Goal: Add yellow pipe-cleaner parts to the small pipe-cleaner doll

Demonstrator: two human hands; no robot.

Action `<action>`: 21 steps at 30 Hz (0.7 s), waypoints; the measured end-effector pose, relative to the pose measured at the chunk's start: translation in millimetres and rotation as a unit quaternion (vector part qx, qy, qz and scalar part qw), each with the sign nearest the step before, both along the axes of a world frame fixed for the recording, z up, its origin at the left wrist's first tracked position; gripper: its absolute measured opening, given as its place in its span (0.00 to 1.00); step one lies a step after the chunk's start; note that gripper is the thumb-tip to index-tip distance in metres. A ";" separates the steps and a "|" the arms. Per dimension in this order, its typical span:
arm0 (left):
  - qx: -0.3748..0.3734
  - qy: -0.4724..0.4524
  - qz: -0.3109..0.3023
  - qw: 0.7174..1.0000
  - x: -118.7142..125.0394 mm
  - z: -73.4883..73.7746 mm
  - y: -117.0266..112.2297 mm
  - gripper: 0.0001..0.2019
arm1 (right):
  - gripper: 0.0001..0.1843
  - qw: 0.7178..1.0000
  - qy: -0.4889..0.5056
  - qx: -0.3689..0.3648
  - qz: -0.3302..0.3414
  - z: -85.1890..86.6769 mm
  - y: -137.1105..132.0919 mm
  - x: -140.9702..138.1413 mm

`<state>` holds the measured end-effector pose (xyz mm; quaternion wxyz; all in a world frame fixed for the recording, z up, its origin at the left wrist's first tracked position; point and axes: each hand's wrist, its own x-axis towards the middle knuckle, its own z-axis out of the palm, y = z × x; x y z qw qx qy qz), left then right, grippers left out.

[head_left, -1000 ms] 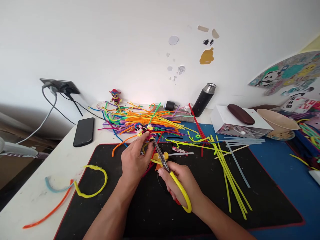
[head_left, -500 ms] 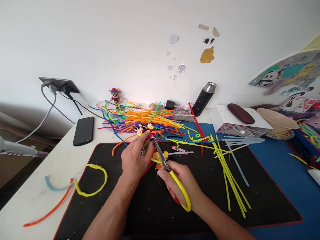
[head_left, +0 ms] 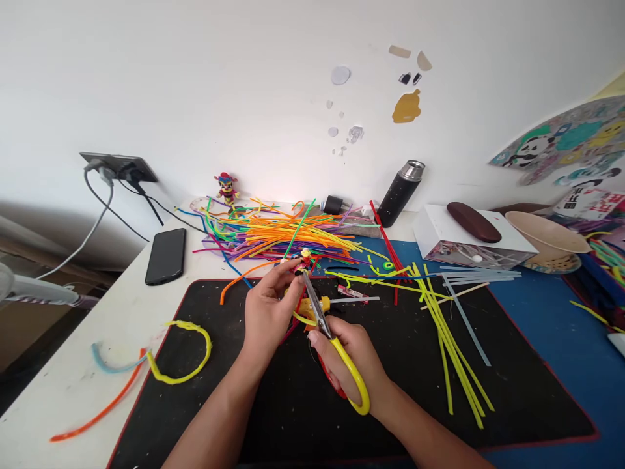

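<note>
Between the fingertips of my left hand (head_left: 273,306) is a small pipe-cleaner figure (head_left: 305,255), mostly covered by the fingers; a pale and yellow bit of it shows at the top. My right hand (head_left: 354,355) grips scissors (head_left: 359,381) with yellow and red handles. Their blades point up and away, the tips touching or very near the figure's dark part. Just behind the blades lies a yellow glue gun (head_left: 308,307) with a clear glue stick (head_left: 354,299) sticking out of its back. Both hands are over the black mat (head_left: 390,430).
A heap of coloured pipe cleaners (head_left: 293,231) lies at the back, with a finished figure (head_left: 227,187) behind it. Yellow pipe cleaners (head_left: 452,345) and glue sticks (head_left: 469,319) lie right. A phone (head_left: 166,256) rests left; a black flask (head_left: 401,193) and white box (head_left: 434,234) stand behind.
The figure has turned in my left fingers, so less of it shows and the palm faces more to the right. The scissors have stayed at nearly the same place.
</note>
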<state>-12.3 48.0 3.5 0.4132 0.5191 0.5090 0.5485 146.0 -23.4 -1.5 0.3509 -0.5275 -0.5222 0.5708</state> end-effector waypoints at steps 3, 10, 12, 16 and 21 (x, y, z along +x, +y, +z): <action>0.016 0.023 0.013 1.000 -2.1 -3.5 0.1 0.20 | 0.22 1.000 0.018 0.001 0.006 1.6 1.3 0.8; 0.001 -0.016 0.001 1.000 0.7 0.6 0.4 0.18 | 0.21 1.000 0.015 -0.005 0.010 2.0 1.6 -0.1; -0.010 -0.042 -0.006 0.999 2.2 2.6 1.2 0.17 | 0.21 1.000 0.009 -0.004 0.010 0.3 1.1 -0.1; -0.030 -0.085 -0.023 0.996 3.0 3.5 2.7 0.17 | 0.21 1.000 0.005 -0.002 0.009 -2.9 0.9 -0.5; -0.030 -0.069 -0.022 0.997 2.6 4.6 2.2 0.17 | 0.21 1.000 -0.011 -0.005 0.015 -9.1 2.7 2.0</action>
